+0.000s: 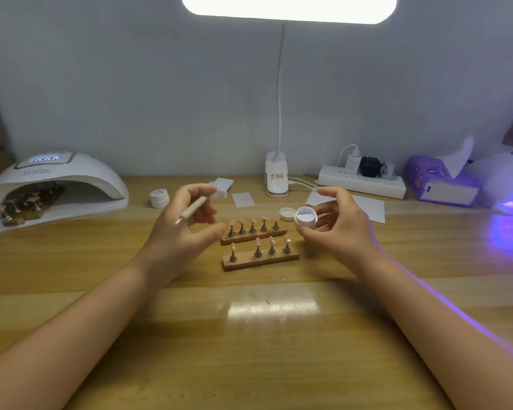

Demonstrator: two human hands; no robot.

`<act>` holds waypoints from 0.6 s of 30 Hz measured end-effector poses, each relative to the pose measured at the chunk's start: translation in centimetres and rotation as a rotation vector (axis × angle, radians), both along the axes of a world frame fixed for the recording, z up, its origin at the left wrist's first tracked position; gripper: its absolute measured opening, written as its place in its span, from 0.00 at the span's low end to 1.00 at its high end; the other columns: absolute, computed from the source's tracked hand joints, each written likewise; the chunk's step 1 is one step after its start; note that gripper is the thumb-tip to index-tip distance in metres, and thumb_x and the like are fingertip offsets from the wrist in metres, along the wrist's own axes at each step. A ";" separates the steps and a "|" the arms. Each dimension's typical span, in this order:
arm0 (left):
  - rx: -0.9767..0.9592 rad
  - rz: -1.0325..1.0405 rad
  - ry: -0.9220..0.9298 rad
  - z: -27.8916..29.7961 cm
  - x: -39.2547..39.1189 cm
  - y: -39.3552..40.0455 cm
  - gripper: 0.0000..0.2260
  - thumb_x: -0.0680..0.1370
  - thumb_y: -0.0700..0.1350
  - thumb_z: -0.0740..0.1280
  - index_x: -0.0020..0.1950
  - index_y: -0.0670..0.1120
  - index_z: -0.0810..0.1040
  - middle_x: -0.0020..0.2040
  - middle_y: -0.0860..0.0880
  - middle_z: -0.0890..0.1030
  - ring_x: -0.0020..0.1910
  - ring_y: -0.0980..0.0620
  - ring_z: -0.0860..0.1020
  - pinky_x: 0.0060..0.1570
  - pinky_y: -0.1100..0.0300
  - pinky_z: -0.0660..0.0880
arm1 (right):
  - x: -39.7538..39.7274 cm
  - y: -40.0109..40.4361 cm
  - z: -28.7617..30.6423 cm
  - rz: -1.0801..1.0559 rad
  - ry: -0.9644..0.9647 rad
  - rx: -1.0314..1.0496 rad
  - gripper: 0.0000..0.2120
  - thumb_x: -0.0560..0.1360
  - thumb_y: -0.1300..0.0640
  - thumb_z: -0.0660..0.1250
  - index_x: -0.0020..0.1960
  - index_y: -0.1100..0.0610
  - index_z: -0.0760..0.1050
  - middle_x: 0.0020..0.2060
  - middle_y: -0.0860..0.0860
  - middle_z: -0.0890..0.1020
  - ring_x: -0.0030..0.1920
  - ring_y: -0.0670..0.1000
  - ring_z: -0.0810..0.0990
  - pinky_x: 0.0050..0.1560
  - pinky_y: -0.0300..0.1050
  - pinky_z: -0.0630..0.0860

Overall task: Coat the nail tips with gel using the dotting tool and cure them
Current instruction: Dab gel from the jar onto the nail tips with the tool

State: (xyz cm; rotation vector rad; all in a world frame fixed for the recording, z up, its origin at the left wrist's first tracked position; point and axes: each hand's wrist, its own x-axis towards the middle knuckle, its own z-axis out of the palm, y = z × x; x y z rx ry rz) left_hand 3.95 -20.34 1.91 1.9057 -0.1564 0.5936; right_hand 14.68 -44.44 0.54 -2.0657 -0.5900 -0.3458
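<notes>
Wooden bench (279,335) under lamp glare, pale wall behind. Left hand (184,229), centre-left of frame: grip pinched on dotting tool (193,208), tip angled down-left. Right hand (341,229), centre-right: grip curled round open gel jar (305,216), whitish gel inside, mouth tilted toward the tool. Lid (287,213) lay just beside. Nail tips (259,232) stood on two wooden strips between the hands. Best to load only a small bead, jar held steady. Closed jar (159,197) sat upper left of centre; left curing lamp (54,190) held another strip.
</notes>
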 end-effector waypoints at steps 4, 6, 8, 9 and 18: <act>-0.149 0.038 -0.084 2.3 -0.5 -1.7 0.07 0.83 0.41 0.59 0.59 0.46 0.73 0.41 0.51 0.78 0.39 0.55 0.77 0.44 0.62 0.77 | -1.9 1.6 1.4 0.098 -0.080 -0.013 0.35 0.66 0.58 0.79 0.68 0.52 0.65 0.45 0.45 0.78 0.41 0.43 0.79 0.40 0.31 0.77; -0.133 0.049 -0.138 3.3 -1.1 -2.5 0.09 0.84 0.41 0.55 0.57 0.45 0.75 0.38 0.51 0.77 0.36 0.54 0.76 0.39 0.62 0.75 | -3.0 2.2 1.9 0.137 -0.109 -0.010 0.35 0.66 0.58 0.79 0.68 0.53 0.66 0.45 0.43 0.78 0.41 0.42 0.80 0.41 0.32 0.78; -0.097 0.080 -0.208 4.1 -1.8 -3.3 0.12 0.84 0.44 0.54 0.53 0.44 0.76 0.35 0.52 0.76 0.33 0.53 0.73 0.34 0.64 0.73 | -4.0 2.8 2.4 0.163 -0.110 0.006 0.35 0.65 0.57 0.79 0.67 0.52 0.66 0.44 0.42 0.79 0.43 0.41 0.79 0.41 0.35 0.79; -0.078 0.095 -0.239 4.4 -2.2 -3.6 0.13 0.84 0.46 0.54 0.51 0.44 0.77 0.34 0.53 0.75 0.31 0.54 0.72 0.32 0.64 0.72 | -4.4 3.0 2.7 0.173 -0.098 0.019 0.35 0.65 0.56 0.79 0.67 0.52 0.66 0.44 0.42 0.79 0.43 0.42 0.80 0.42 0.36 0.79; 0.162 0.215 -0.193 5.8 -3.2 -4.3 0.09 0.84 0.46 0.55 0.50 0.47 0.73 0.35 0.54 0.73 0.33 0.60 0.73 0.35 0.66 0.68 | -6.9 3.9 4.3 0.291 -0.077 0.031 0.35 0.65 0.56 0.79 0.66 0.51 0.66 0.44 0.43 0.80 0.42 0.43 0.80 0.41 0.37 0.80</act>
